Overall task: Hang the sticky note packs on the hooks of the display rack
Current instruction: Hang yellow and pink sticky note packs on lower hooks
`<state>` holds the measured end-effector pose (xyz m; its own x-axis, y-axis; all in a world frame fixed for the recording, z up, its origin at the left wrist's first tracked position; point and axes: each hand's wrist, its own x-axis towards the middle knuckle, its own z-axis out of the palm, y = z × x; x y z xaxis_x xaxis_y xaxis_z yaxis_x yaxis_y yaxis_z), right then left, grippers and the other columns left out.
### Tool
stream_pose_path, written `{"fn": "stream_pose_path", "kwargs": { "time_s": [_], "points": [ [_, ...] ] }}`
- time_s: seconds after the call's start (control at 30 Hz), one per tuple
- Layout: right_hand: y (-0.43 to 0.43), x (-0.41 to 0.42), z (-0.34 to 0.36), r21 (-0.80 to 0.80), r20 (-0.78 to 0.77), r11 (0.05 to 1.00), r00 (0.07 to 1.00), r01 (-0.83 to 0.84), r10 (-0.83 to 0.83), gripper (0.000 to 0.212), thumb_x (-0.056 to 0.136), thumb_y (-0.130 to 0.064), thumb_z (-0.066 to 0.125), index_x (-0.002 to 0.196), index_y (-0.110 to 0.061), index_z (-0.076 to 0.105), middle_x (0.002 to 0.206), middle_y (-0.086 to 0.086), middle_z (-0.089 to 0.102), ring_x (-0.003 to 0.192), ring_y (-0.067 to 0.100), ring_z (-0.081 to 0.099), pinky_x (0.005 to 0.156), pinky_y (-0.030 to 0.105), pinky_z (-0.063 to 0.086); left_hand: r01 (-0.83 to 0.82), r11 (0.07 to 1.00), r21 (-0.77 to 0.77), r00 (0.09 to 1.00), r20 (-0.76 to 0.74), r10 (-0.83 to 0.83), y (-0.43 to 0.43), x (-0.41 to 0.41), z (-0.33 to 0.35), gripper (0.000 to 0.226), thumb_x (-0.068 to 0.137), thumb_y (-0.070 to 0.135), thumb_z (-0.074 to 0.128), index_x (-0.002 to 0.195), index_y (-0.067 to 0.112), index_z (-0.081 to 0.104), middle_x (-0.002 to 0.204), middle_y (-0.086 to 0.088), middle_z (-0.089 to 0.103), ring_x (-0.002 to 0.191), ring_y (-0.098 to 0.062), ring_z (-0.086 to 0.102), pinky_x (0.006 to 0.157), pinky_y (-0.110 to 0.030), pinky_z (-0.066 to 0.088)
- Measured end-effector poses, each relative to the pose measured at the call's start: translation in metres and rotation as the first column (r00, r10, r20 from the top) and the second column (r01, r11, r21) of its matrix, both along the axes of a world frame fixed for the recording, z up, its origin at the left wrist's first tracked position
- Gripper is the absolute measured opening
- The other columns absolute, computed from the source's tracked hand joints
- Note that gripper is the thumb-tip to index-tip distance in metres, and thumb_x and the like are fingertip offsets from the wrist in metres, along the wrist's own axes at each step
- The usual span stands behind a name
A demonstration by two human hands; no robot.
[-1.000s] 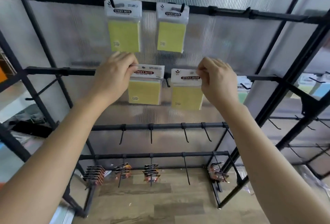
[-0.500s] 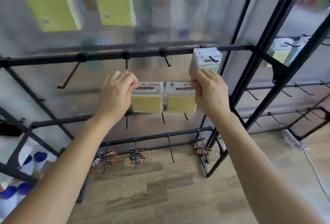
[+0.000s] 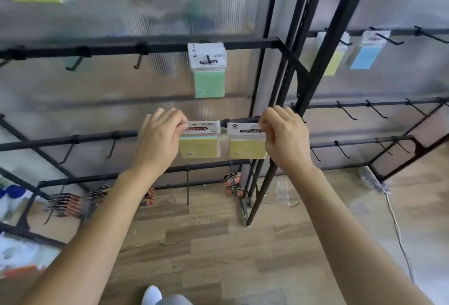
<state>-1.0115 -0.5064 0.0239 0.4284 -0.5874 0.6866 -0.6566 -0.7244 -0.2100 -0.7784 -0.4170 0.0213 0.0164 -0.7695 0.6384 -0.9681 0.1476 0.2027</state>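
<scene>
Packs lowered, left hand, right hand pinching

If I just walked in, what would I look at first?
Two hands in the middle each pinch a sticky note pack by its top: the left hand has the left yellow pack, the right hand the right yellow pack. Just above, a green pack hangs on a hook of the black rack.

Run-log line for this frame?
left hand: grips left yellow pack | right hand: grips right yellow pack | hooking unclear | green pack hangs above
</scene>
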Motion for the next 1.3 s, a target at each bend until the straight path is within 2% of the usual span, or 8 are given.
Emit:
{"fn": "stream_pose_path", "kwargs": {
  "time_s": [0.13,0.27,0.4,0.6,0.77,0.97,1.1,1.3],
  "points": [
    [-0.012,-0.058,-0.009,0.021,0.007,0.999,0.999,0.035,-0.035,0.013,0.078,-0.007,0.039,0.071,-0.011,0.05,0.07,0.003,0.051,0.066,0.022,0.041,0.057,0.027,0.026,0.019,1.0,0.012,1.0,-0.018,-0.019,-0.019,-0.056,-0.006,0.021,0.09,0.017,0.041,0.076,0.006,0.052,0.075,-0.004,0.056,0.072,-0.016,0.034,0.062,-0.028,0.017],
    [-0.025,-0.108,-0.02,0.063,0.02,0.995,0.997,0.079,-0.08,0.014,0.078,-0.007,0.039,0.073,-0.01,0.051,0.071,0.004,0.053,0.067,0.025,0.045,0.058,0.028,0.03,0.056,0.998,0.027,0.998,-0.029,-0.055,-0.041,-0.105,-0.013,0.02,0.09,0.015,0.041,0.076,0.005,0.052,0.074,-0.005,0.056,0.073,-0.016,0.035,0.064,-0.026,0.016],
    [-0.041,-0.146,-0.027,0.084,0.039,0.984,0.986,0.16,-0.164,0.013,0.075,-0.006,0.039,0.072,-0.011,0.051,0.071,0.003,0.053,0.069,0.02,0.04,0.058,0.026,0.023,0.116,0.992,0.042,0.993,-0.023,-0.115,-0.066,-0.146,-0.019,0.02,0.089,0.015,0.041,0.076,0.006,0.053,0.074,-0.005,0.056,0.074,-0.014,0.035,0.063,-0.026,0.016],
    [-0.081,-0.192,-0.033,0.099,0.067,0.974,0.975,0.204,-0.211,0.017,0.072,-0.009,0.036,0.073,-0.009,0.052,0.073,0.005,0.055,0.072,0.028,0.047,0.059,0.033,0.035,0.181,0.982,0.056,0.983,-0.044,-0.179,-0.11,-0.195,-0.024,0.022,0.09,0.016,0.041,0.076,0.004,0.053,0.074,-0.007,0.056,0.074,-0.013,0.034,0.063,-0.028,0.024],
    [-0.126,-0.223,-0.035,0.098,0.065,0.967,0.968,0.234,-0.241,0.016,0.074,-0.01,0.037,0.073,-0.008,0.053,0.074,0.006,0.056,0.073,0.027,0.047,0.06,0.033,0.033,0.236,0.97,0.056,0.97,-0.069,-0.232,-0.152,-0.231,-0.032,0.025,0.09,0.018,0.039,0.076,0.005,0.054,0.074,-0.007,0.056,0.073,-0.012,0.036,0.064,-0.026,0.027],
    [-0.184,-0.26,-0.033,0.083,0.036,0.964,0.966,0.254,-0.258,0.012,0.071,0.005,0.05,0.072,-0.007,0.052,0.073,0.006,0.055,0.07,0.025,0.043,0.059,0.035,0.033,0.248,0.967,0.057,0.968,-0.062,-0.244,-0.202,-0.268,-0.04,0.021,0.089,0.014,0.041,0.076,0.004,0.054,0.075,-0.007,0.055,0.073,-0.013,0.036,0.064,-0.02,0.02],
    [-0.214,-0.276,-0.027,0.056,0.053,0.967,0.966,0.249,-0.252,0.015,0.072,0.006,0.054,0.071,-0.008,0.05,0.071,0.006,0.052,0.07,0.02,0.036,0.058,0.027,0.021,0.232,0.971,0.065,0.971,-0.078,-0.227,-0.23,-0.287,-0.036,0.02,0.09,0.014,0.04,0.078,0.005,0.053,0.076,-0.007,0.055,0.074,-0.012,0.035,0.065,-0.022,0.021],
    [-0.242,-0.285,-0.023,0.04,0.07,0.975,0.973,0.217,-0.22,0.008,0.075,-0.001,0.047,0.071,-0.008,0.049,0.071,0.006,0.053,0.07,0.024,0.041,0.057,0.032,0.029,0.185,0.981,0.062,0.981,-0.07,-0.18,-0.257,-0.291,-0.027,0.02,0.091,0.013,0.039,0.081,0.004,0.054,0.079,-0.009,0.056,0.076,-0.014,0.036,0.067,-0.022,0.02]
  ]
}}
